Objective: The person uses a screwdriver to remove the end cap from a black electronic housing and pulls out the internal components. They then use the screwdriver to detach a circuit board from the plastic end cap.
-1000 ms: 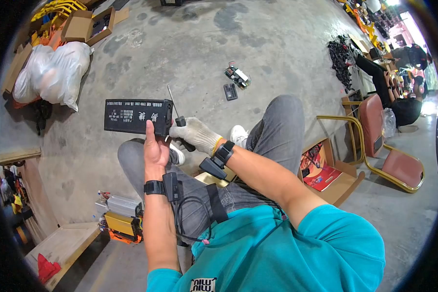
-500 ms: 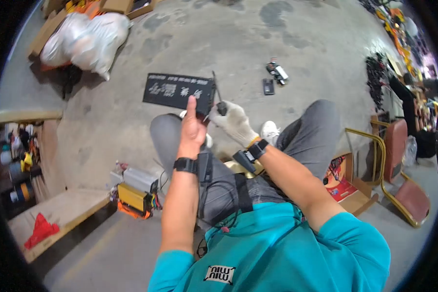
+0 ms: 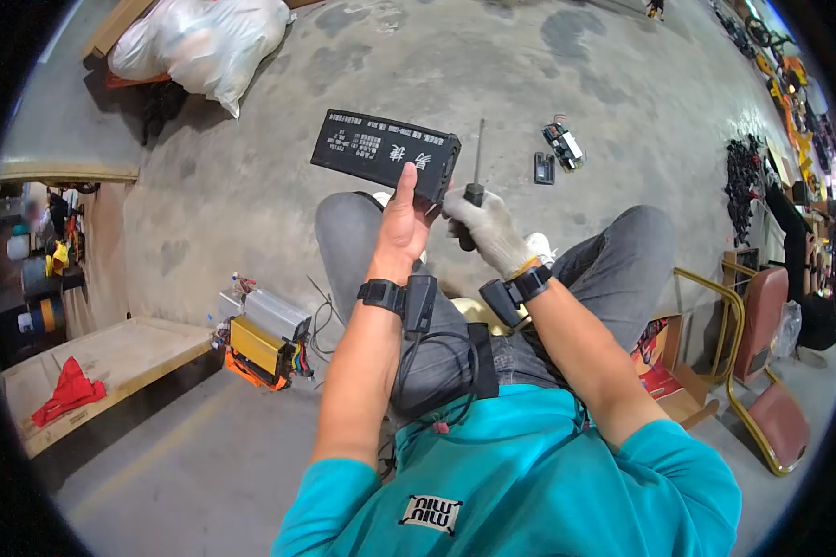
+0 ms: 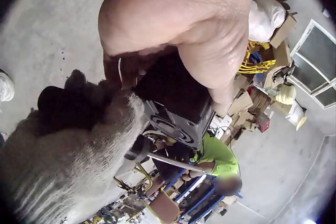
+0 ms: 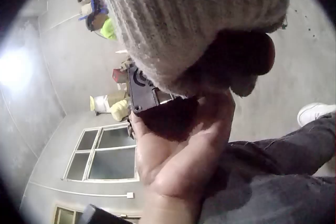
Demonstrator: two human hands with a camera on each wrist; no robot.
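The black-handled steel screwdriver (image 3: 475,193) has swung away from the long, black, white-lettered box (image 3: 372,153), so I judge nothing is being turned. The right hand (image 3: 490,227), in a pale knit glove (image 3: 505,245), grips it, tip outward; to its left, the bare left hand (image 3: 405,227) holds the box, fingers probably underneath.

A circuit board (image 3: 564,145) and small black case (image 3: 544,168) lie on concrete floor (image 3: 237,200).

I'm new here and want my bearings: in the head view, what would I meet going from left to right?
Red cloth → gold-and-silver unit → black box → screwdriver → circuit board → chair.
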